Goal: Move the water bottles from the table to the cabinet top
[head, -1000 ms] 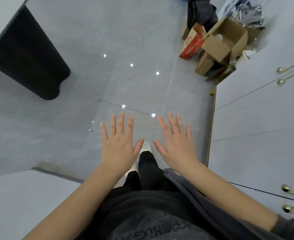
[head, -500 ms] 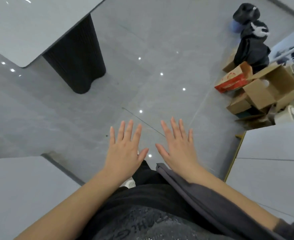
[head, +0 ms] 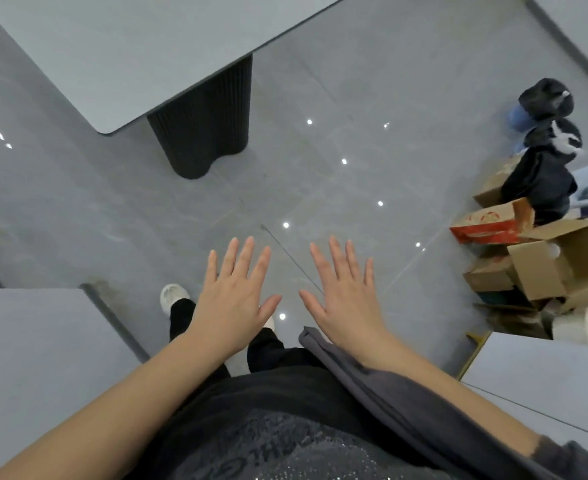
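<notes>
Two hands out front, left hand (head: 235,299) and right hand (head: 346,299), both spread flat, fingers wide, holding nothing. One table (head: 119,46) sits far ahead-left of them. No water bottle visible. Cardboard boxes (head: 549,265), roughly four, are piled far right.

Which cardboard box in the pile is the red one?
The long flat box at the top left of the pile, red with white print, lying beside the black bags. The other boxes below it are plain brown.
</notes>
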Demonstrator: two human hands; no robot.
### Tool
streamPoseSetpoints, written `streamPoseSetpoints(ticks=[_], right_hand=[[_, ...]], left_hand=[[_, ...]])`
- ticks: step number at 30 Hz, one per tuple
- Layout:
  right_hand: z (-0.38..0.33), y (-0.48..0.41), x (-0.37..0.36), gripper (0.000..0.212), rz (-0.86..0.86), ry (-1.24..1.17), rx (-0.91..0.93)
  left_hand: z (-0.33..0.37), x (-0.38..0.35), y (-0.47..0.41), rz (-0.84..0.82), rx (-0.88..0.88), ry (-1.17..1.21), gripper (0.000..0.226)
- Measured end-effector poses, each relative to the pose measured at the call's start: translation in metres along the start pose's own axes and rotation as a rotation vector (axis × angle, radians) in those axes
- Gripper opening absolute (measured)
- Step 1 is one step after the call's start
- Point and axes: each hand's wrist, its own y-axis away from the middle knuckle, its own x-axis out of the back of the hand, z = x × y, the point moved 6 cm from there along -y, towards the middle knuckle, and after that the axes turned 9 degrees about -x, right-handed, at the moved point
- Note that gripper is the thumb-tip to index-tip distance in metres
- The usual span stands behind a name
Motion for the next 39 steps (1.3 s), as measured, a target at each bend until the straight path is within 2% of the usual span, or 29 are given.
streamPoseSetpoints(ticks=[12,18,24,33,39], right_hand=[[-0.147,-0.067,0.031,0.074,0.033,-0.093,-0.161],[-0.193,-0.096,0.046,0.073,0.035,-0.118,-0.23],[-0.227,-0.136,0.06,0.074,0.03,-0.123,-0.197],[-0.281,-0.248,0.091,0.073,0.05,-0.145,-0.113],[-0.334,-0.297,0.119,0.074,-0.01,-0.098,-0.021]], left_hand=[[-0.158,0.062,-0.027,-0.026,-0.118,-0.005,0.075],[-0.218,0.089,-0.044,-0.018,-0.186,-0.044,0.074],[-0.263,0.108,-0.069,-0.017,-0.153,-0.039,0.075],[-0.345,0.136,-0.129,-0.072,-0.088,-0.083,0.074],[-0.404,0.157,-0.148,-0.086,-0.002,-0.059,0.074]])
